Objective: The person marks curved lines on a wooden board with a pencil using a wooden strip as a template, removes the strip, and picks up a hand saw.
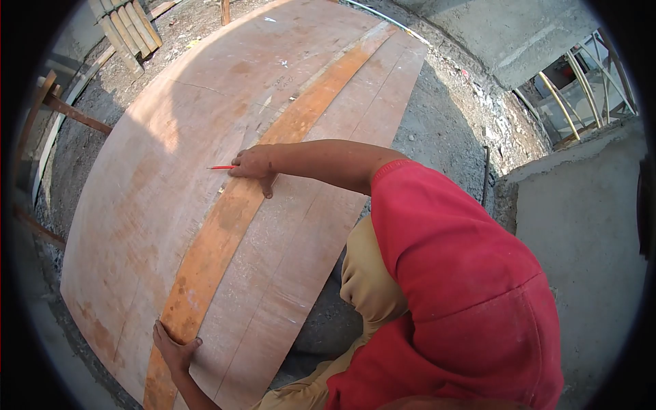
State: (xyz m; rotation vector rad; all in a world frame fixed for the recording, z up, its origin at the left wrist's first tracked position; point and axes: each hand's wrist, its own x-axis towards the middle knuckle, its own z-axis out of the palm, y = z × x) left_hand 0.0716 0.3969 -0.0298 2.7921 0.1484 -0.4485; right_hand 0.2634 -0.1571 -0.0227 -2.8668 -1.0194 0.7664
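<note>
A long orange-brown wooden strip (pixel 225 222) lies diagonally across a big reddish-brown plywood sheet (pixel 123 225). Near the strip's lower end, my left hand (pixel 176 350) grips it across its width, thumb at one edge and fingers at the other. Farther up, my right hand (pixel 254 165) rests over the strip with the thumb by its right edge. A red pencil (pixel 221 167) sticks out to the left from the fingers of that hand. Faint lines and pencil-like marks (pixel 281 83) show on the sheet.
My bent knee (pixel 372 270) in tan trousers is beside the sheet's right edge. Concrete blocks (pixel 581 205) stand at the right. Wooden bars (pixel 78 113) are at the left, and a slatted wood piece (pixel 130 27) lies at the upper left. Gravelly ground (pixel 444 130) surrounds the sheet.
</note>
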